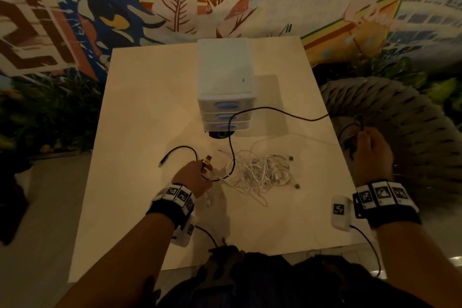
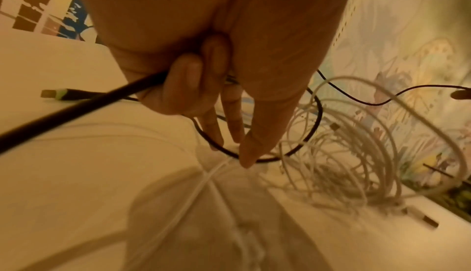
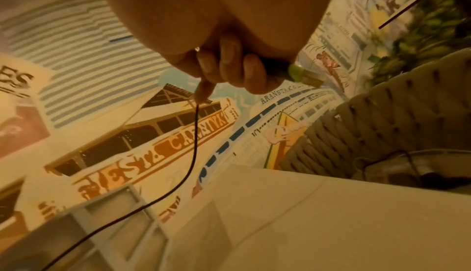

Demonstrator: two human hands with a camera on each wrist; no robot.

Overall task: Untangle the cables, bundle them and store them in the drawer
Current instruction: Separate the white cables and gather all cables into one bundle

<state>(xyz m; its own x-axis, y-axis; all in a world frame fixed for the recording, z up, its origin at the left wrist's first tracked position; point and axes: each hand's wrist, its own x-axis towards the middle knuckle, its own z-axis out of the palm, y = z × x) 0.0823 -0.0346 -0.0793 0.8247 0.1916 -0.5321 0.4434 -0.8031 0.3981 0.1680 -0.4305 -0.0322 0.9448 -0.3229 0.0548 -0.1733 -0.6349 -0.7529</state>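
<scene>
A thin black cable (image 1: 275,110) runs from my right hand (image 1: 370,150), past the front of the white three-drawer unit (image 1: 225,70), down to my left hand (image 1: 200,172). The right hand (image 3: 229,69) grips the cable's green-collared plug (image 3: 303,75) beyond the table's right edge. The left hand (image 2: 193,86) holds the black cable (image 2: 76,104) in curled fingers while other fingers point down at the table. The cable's far plug (image 1: 162,162) lies left of that hand. A yellow-black plug (image 1: 207,160) sticks up at the left hand. The white cable tangle (image 1: 265,172) lies just right of it.
The drawer unit's three drawers with blue handles are shut. A dark round object (image 1: 220,134) sits at its base. A woven grey chair (image 1: 400,120) stands against the right edge of the white table (image 1: 140,107). A painted mural wall is behind.
</scene>
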